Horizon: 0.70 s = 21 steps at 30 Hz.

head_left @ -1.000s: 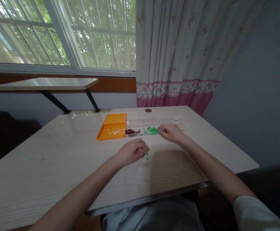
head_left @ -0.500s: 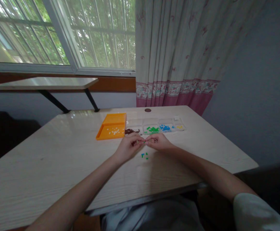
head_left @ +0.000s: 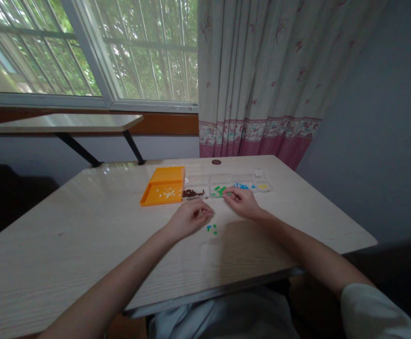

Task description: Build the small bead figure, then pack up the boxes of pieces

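My left hand [head_left: 190, 218] rests on the pale wooden table [head_left: 85, 235] with its fingers curled in a pinch; what it holds is too small to name. My right hand [head_left: 240, 201] reaches toward the clear compartment box [head_left: 205, 180], fingertips pinched at the section of green beads [head_left: 218, 190]. Blue beads [head_left: 241, 186] and yellow beads [head_left: 262, 186] fill sections to the right, dark brown beads [head_left: 192, 193] the one to the left. A few loose green and blue beads [head_left: 211, 229] lie on the table just right of my left hand.
An orange tray [head_left: 164, 185] with small white beads sits left of the clear box. A round hole [head_left: 216, 162] marks the table's far edge. Beyond are a window, a folding shelf [head_left: 67, 122] and a curtain [head_left: 262, 75].
My right hand left my left hand and moved forward to the green section of the box. My left hand stayed pinched in about the same place.
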{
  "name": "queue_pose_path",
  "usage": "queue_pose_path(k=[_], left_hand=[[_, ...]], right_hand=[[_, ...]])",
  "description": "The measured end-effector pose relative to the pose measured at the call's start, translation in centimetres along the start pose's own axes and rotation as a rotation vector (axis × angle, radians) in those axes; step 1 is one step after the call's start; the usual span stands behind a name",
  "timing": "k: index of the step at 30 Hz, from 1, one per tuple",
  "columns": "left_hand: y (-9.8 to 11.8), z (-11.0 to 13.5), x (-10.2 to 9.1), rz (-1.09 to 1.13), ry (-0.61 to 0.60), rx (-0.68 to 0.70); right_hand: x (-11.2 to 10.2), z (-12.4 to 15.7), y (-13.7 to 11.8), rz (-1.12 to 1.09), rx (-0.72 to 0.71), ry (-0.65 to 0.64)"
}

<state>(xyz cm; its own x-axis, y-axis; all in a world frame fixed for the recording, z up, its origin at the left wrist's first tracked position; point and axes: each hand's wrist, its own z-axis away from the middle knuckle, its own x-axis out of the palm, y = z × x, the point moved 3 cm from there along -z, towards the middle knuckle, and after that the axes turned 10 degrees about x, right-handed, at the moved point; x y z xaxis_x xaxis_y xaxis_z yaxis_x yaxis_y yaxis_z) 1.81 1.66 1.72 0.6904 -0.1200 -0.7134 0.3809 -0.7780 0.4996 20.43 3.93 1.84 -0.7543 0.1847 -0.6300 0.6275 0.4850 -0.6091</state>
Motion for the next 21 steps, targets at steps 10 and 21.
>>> queue_pose_path(k=[10, 21], left_hand=[[0.7, 0.2, 1.3, -0.122, -0.276, 0.032], [1.2, 0.1, 1.2, -0.175, -0.320, 0.067]], right_hand=[[-1.4, -0.4, 0.1, 0.164, -0.171, 0.125], [-1.1, -1.8, 2.6, 0.293, 0.031, 0.175]])
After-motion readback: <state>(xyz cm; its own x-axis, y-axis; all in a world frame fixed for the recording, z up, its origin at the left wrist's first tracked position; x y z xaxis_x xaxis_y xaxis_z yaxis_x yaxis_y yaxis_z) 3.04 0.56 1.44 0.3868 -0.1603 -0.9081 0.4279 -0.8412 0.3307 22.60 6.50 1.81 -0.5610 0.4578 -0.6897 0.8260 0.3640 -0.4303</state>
